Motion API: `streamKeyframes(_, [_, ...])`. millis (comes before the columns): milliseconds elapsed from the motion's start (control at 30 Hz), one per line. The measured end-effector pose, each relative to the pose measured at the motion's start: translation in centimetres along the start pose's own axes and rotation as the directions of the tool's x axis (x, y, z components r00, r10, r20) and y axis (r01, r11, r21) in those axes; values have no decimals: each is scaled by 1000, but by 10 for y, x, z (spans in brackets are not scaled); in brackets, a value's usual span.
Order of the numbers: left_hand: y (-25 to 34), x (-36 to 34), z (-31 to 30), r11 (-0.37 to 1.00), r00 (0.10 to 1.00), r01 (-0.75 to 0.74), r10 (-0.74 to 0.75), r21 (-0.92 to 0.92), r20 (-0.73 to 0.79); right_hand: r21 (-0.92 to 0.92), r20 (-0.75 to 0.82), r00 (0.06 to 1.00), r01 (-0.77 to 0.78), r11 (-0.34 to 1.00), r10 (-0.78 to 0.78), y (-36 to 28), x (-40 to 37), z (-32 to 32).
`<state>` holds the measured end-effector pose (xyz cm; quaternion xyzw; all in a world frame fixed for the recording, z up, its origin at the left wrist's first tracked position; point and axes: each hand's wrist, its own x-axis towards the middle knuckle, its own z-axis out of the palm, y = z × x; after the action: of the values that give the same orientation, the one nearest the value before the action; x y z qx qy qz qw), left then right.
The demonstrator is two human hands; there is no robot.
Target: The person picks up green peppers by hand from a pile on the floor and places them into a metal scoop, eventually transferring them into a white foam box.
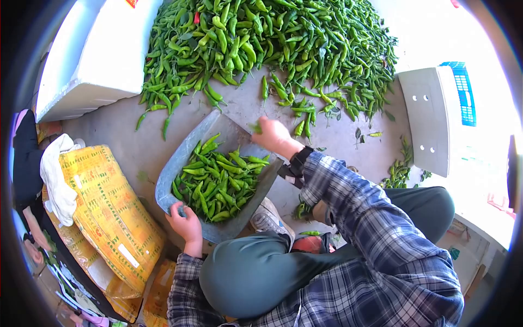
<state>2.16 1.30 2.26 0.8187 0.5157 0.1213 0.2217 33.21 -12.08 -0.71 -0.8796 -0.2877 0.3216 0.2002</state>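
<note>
Green peppers (pixel 220 182) lie in a grey scoop-shaped pan (pixel 174 163) on the floor between my arms. My left hand (pixel 185 222) grips the pan's near left rim, its fingers curled over the edge. Over the pan's right side is my right hand (pixel 271 134), its fingers closed around something small and green, perhaps a pepper; motion blur hides its shape. Beyond the pan's open far end rises a large pile of green peppers (pixel 272 43), with a red pepper (pixel 196 18) near its top left.
A white foam box (pixel 109 54) stands at the far left, and a yellow printed carton (pixel 111 212) with a white cloth (pixel 57 177) at the left. To the right are a white panel with holes (pixel 427 120) and a blue basket (pixel 464 92). Loose peppers and leaves (pixel 397 171) lie near my knee.
</note>
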Motion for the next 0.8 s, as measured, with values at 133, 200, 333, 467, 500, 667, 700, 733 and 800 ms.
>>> streamKeyframes(133, [2, 1, 1, 1000, 1000, 10, -10, -10, -12, -130, 129, 971, 219, 967, -203, -10, 8, -24])
streamKeyframes(200, [1, 0, 1, 1000, 1000, 2, -2, 1, -26, -256, -155, 988, -38, 966, -2, 5, 31, -45])
streamKeyframes(333, [-6, 0, 4, 1000, 999, -5, 6, 24, -32, -324, -234, 957, 91, 942, -173, 43, 64, -59])
streamKeyframes(467, [-4, -1, 2, 1000, 1000, 9, -9, 6, 0, -451, -140, 977, 81, 889, -160, 48, 78, -50])
streamKeyframes(500, [-4, -1, 1, 999, 998, 47, -46, -10, 39, -452, -141, 977, 81, 888, -160, 50, 77, -48])
streamKeyframes(667, [-2, -2, 1, 1000, 1000, 10, -10, 22, -3, -296, 147, 964, 255, 921, -220, 25, 15, -50])
streamKeyframes(700, [-1, -1, 1, 1000, 1000, 28, -28, 10, 8, -216, 306, 918, 324, 921, -251, 27, -2, -50])
streamKeyframes(733, [0, -1, 1, 1000, 1000, 21, -21, 6, 6, -152, 534, 781, 467, 871, -325, 29, -16, -52])
streamKeyframes(800, [0, -1, 2, 1000, 1000, 24, -24, -18, -16, -273, 640, 759, 373, 887, -121, 40, -19, -57])
